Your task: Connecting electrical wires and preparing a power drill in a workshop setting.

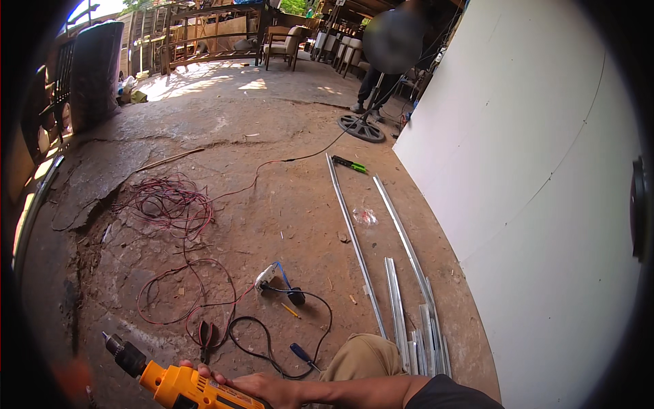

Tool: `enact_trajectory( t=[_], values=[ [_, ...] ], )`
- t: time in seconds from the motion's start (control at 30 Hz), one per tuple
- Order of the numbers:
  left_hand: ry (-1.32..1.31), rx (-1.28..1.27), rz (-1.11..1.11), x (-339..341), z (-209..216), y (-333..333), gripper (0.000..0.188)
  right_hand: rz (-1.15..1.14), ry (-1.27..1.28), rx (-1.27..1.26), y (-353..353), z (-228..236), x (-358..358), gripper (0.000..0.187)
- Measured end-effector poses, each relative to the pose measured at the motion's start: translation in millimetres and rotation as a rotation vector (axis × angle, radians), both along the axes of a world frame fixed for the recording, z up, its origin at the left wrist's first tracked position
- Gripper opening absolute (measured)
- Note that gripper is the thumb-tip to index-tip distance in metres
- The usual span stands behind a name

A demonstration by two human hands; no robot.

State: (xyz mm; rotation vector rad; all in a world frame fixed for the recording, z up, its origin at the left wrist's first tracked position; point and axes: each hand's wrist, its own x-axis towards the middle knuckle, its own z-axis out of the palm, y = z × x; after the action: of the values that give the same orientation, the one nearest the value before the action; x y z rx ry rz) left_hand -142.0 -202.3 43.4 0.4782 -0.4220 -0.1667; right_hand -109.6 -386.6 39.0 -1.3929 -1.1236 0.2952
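Note:
A yellow power drill (204, 392) with a black chuck and a bit at its tip lies across the bottom left. My right hand (262, 387) reaches over from the right and is closed on the top of its body. The drill's handle falls below the picture. My left hand does not show. Ahead of the drill, pliers with dark red handles (206, 335) rest on the ground by a black cord (262, 326). A blue-handled screwdriver (300, 353) lies near my knee (364, 358). Farther off are a yellow pencil (291, 311) and a white socket box (267, 275) with a black plug (296, 296).
Metal channels (402, 307) lie to the right, beside a large white panel (531, 204). A green-and-black hand tool (349, 163) sits at their far end. Tangled red and black wire (170, 201) covers the left. A fan base (361, 128) and a standing person (385, 92) are beyond.

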Motion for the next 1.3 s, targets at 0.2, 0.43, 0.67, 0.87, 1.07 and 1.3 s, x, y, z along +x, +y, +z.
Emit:
enact_trajectory(
  t=[0.2,0.43,0.67,0.87,1.07,1.3],
  values=[
    [0.162,-0.128,0.025,-11,-41,6,0.062,0.205,0.188,-0.082,-4,-15,3,0.069],
    [0.068,-0.011,-0.077,0,-7,-1,0.062,0.158,0.171,-0.109,-6,4,0,0.066],
    [0.022,-0.049,-0.137,5,-13,2,0.057,0.084,0.138,-0.109,-5,5,-7,0.064],
    [0.189,0.003,-0.073,-8,-64,23,0.053,0.051,0.070,-0.247,-4,3,-8,0.059],
    [0.223,-0.011,-0.068,-6,-50,18,0.052,0.050,0.080,-0.277,-4,9,-9,0.061],
    [0.100,0.012,-0.040,0,21,-17,0.052,0.077,0.192,-0.279,-8,6,-17,0.067]
  ],
)
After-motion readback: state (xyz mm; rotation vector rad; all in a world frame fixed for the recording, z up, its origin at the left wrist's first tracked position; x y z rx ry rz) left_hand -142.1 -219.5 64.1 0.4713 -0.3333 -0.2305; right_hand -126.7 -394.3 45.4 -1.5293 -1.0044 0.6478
